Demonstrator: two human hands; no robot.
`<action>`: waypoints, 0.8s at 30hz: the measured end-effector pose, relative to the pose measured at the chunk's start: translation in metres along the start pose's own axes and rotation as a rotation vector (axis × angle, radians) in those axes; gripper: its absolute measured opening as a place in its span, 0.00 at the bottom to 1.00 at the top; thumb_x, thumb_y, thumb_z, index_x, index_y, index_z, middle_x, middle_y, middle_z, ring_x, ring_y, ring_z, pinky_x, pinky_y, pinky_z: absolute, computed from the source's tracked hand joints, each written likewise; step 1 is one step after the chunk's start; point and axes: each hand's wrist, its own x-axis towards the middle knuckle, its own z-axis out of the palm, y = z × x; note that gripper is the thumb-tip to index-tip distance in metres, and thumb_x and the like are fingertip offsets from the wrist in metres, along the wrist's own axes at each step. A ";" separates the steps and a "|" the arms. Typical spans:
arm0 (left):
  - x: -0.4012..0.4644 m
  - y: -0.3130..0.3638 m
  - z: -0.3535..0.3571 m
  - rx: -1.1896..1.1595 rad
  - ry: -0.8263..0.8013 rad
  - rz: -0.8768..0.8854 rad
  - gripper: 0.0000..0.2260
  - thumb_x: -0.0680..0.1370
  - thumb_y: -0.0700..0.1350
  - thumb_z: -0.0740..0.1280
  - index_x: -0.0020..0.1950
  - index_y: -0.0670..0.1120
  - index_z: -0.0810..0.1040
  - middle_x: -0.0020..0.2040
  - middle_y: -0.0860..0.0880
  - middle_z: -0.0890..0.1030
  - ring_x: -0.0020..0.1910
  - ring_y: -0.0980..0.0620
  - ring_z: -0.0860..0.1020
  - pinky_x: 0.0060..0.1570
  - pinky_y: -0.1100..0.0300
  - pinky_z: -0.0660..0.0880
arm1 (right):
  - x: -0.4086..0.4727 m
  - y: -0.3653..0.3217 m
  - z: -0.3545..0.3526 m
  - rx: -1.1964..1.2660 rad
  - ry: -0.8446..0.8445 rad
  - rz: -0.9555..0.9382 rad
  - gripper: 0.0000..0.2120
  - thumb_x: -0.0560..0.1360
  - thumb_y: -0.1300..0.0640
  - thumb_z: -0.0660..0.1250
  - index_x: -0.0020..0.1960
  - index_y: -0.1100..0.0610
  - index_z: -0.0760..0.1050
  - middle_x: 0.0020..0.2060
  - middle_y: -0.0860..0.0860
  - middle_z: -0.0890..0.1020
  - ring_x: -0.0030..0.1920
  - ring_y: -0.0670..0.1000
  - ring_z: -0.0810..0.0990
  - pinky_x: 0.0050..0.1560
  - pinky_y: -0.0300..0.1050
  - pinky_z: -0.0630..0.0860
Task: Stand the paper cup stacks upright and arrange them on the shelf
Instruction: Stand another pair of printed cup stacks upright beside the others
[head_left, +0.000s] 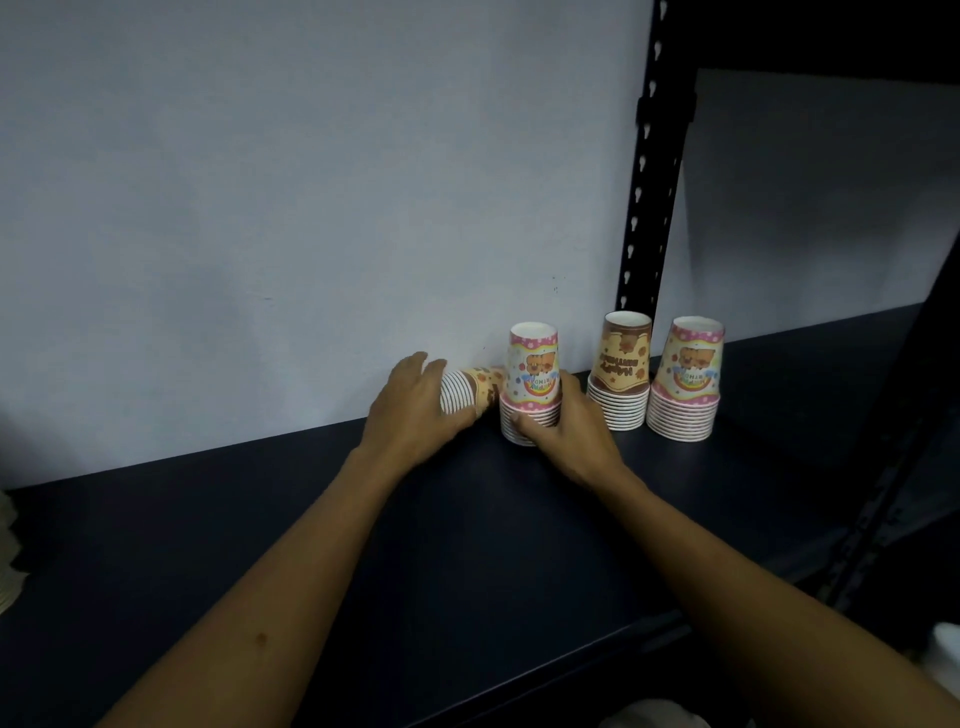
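On the dark blue-black metal shelf (260, 545), four stacks of printed paper cups sit in a row along its back edge, close to the pale grey wall (311, 182) and towards the shelf's right end.

Three of them stand rim-down. The pink-banded stack of paper cups with a cartoon bear print (532, 382) is the leftmost of the standing ones. The right hand (566, 431) grasps it low down, with the thumb curled across the front of the white rolled rims and the fingers going round the right side, out of sight behind the stack.

To its right, a little apart, stands the brown and cream stack of paper cups with lettering printed upside down (621, 371), directly in front of the black perforated steel upright (652, 171) of the rack. Just beside that, nearest the right end of the shelf, stands a second pink-banded bear-print stack of paper cups (685, 382); the two look very close at the rims, though whether they touch cannot be told.

The fourth, a brown and cream stack of paper cups lying on its side (470, 392), rests against the wall at the left end of the row, its rims pointing left and its closed end just beside the held pink stack. The left hand (415, 405) is wrapped over its rim end, fingers curved across the top and thumb beneath at the front.

Some pale ridged edges (8, 551) show at the shelf's far left edge, too cropped to identify.
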 end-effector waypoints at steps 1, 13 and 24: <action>0.004 0.002 0.000 0.127 -0.009 0.067 0.32 0.74 0.60 0.69 0.71 0.43 0.69 0.71 0.44 0.68 0.71 0.46 0.65 0.64 0.51 0.68 | 0.000 0.000 0.000 0.007 -0.002 0.000 0.31 0.71 0.46 0.72 0.68 0.55 0.66 0.60 0.49 0.77 0.53 0.42 0.74 0.50 0.35 0.71; -0.007 -0.013 0.019 -0.205 0.247 -0.038 0.18 0.76 0.43 0.70 0.64 0.40 0.76 0.58 0.44 0.80 0.54 0.45 0.78 0.47 0.60 0.70 | 0.001 0.002 0.000 0.051 -0.018 0.021 0.31 0.71 0.46 0.73 0.69 0.54 0.65 0.62 0.48 0.77 0.55 0.42 0.74 0.53 0.37 0.72; -0.021 -0.022 0.025 -0.545 0.176 -0.221 0.18 0.71 0.44 0.76 0.59 0.46 0.77 0.54 0.51 0.81 0.52 0.53 0.78 0.50 0.60 0.74 | 0.002 0.000 0.000 0.046 -0.048 0.044 0.33 0.72 0.47 0.73 0.70 0.54 0.63 0.64 0.50 0.76 0.55 0.42 0.74 0.55 0.38 0.72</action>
